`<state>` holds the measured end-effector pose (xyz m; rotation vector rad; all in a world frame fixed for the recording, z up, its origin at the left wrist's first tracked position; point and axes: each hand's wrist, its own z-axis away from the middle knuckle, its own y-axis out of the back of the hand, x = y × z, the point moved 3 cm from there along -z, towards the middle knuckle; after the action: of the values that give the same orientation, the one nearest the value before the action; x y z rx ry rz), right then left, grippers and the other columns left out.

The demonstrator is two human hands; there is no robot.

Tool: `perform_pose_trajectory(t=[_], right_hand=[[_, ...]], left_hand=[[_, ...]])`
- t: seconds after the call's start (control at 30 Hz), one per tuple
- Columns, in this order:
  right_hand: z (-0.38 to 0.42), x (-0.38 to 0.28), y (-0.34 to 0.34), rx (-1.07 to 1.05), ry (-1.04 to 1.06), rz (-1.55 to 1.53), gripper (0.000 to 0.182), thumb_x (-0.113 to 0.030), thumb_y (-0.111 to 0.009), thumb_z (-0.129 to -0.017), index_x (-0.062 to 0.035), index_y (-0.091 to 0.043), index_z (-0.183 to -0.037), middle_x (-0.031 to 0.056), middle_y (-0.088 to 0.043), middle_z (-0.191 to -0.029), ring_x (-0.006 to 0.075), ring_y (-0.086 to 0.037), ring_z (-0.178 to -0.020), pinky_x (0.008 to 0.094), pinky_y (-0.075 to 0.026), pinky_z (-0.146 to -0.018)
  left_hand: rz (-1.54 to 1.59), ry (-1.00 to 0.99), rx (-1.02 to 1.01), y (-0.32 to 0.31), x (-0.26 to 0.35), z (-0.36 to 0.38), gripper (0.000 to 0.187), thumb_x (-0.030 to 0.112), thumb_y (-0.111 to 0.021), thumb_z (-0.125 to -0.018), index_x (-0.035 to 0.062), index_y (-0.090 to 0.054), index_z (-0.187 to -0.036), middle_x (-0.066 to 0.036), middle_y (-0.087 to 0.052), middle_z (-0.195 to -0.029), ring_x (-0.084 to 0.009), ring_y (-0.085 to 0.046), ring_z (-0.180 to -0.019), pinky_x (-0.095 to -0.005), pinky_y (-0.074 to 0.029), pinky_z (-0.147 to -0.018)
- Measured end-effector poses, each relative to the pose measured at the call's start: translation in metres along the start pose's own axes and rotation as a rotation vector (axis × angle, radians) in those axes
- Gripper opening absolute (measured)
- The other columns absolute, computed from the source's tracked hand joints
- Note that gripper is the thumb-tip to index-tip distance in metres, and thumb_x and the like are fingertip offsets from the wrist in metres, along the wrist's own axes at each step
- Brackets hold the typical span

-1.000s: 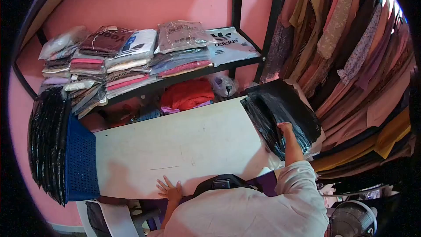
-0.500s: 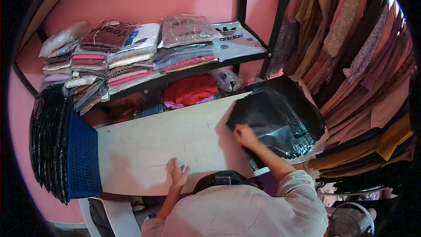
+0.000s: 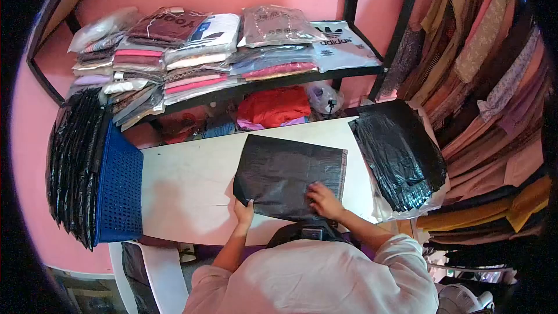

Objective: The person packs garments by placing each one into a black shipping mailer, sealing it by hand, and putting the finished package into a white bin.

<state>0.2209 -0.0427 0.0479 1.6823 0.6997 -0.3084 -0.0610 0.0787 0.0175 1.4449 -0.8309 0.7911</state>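
Note:
A flat black plastic bag (image 3: 288,177) lies on the white table (image 3: 186,192) in front of me. My left hand (image 3: 244,211) pinches the bag's lower left corner, thumb on top. My right hand (image 3: 325,200) rests on the bag's right part with its fingers bent and apart, and nothing shows inside it. To the right, a stack of black plastic bags (image 3: 401,157) lies at the table's end.
A blue basket (image 3: 121,186) holding packed black bags (image 3: 72,168) stands at the left. Behind the table, a shelf (image 3: 232,90) carries wrapped clothes (image 3: 200,38). Clothes (image 3: 482,64) hang at the right. A white chair (image 3: 165,273) is below left.
One black bag has come from the right stack to the middle of the table. My left hand has closed on its corner. The view has shifted slightly.

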Motion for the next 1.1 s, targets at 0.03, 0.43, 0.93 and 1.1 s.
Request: perform_pose_trajectory(t=[0.03,0.43,0.93,1.1], right_hand=[[0.004,0.001,0.016,0.099,-0.069,0.077,0.046,-0.011,-0.065,-0.067,-0.001,-0.05,-0.109,0.0209,-0.04,-0.125,0.0386,-0.034,-0.118,0.0428,-0.03,-0.1],[0.016,0.03,0.033,0.112,-0.43,0.291,0.055,-0.021,-0.061,-0.076,-0.004,-0.04,-0.124,0.0194,-0.032,-0.132,0.0358,-0.028,-0.123,0.0427,-0.03,-0.096],[0.001,0.015,0.015,-0.016,-0.261,0.305,0.051,-0.021,-0.06,-0.075,-0.0196,-0.044,-0.124,0.0141,-0.033,-0.133,0.0341,-0.029,-0.122,0.0469,-0.027,-0.097],[-0.01,0.006,-0.006,0.004,-0.097,0.262,0.045,-0.025,-0.063,-0.072,-0.0173,-0.053,-0.115,0.0137,-0.044,-0.124,0.0334,-0.039,-0.115,0.0467,-0.032,-0.093]], left_hand=[[0.0,0.005,0.004,0.004,0.0,0.0,0.046,0.0,-0.067,-0.066,-0.004,-0.048,-0.108,-0.014,-0.057,-0.097,-0.026,-0.055,-0.092,-0.0315,-0.04,-0.083],[0.041,0.005,0.022,0.014,-0.016,-0.002,0.039,0.0,-0.067,-0.066,-0.0028,-0.051,-0.101,-0.011,-0.06,-0.091,-0.0224,-0.057,-0.084,-0.0311,-0.043,-0.078],[0.056,0.013,0.174,0.036,-0.032,-0.022,0.045,-0.004,-0.066,-0.065,-0.0022,-0.049,-0.107,-0.012,-0.057,-0.099,-0.0222,-0.055,-0.093,-0.0308,-0.041,-0.082],[0.021,0.046,0.337,0.068,-0.027,-0.04,0.057,0.0,-0.067,-0.063,-0.0015,-0.043,-0.114,-0.016,-0.053,-0.106,-0.0292,-0.051,-0.099,-0.0339,-0.039,-0.086]])
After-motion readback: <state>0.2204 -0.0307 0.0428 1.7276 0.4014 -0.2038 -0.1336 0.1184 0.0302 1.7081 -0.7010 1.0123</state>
